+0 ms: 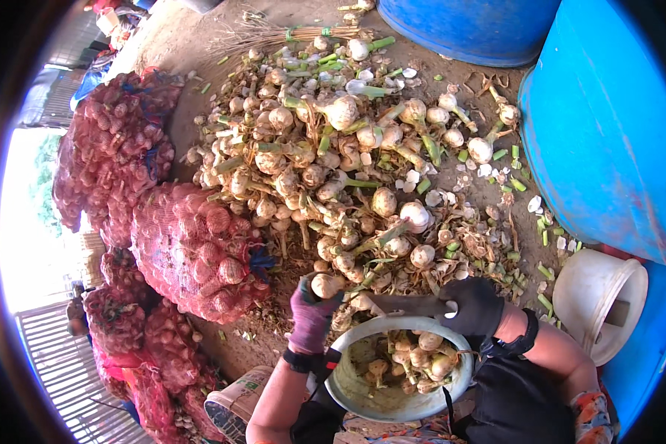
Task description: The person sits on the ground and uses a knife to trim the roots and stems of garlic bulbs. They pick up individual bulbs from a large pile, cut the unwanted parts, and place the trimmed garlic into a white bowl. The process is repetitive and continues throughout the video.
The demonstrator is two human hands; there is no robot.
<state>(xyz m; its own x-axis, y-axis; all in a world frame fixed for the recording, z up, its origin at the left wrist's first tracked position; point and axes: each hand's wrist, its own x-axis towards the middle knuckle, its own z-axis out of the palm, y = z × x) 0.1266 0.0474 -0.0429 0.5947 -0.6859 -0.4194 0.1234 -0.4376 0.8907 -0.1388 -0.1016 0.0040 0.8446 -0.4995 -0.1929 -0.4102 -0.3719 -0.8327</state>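
My left hand [314,314], in a purple and black glove, is closed around a garlic bulb [324,286] just above the bowl's far left rim. My right hand [475,307], in a dark glove, grips a knife [407,304] whose broad, dull blade points left toward the bulb; its handle is hidden in the fist. Below both hands sits a pale round bowl [337,381] with several trimmed garlic bulbs [422,358] in it. Directly beyond it spreads a large heap of garlic [288,174] with dirty skins, roots and cut green stems.
Full red mesh sacks [200,251] stand along the left. Blue drums [607,126] line the right, with a tipped white bucket [581,296] beside them. Another bucket [240,396] stands near my left forearm. Peels and stem pieces [544,270] litter the ground.
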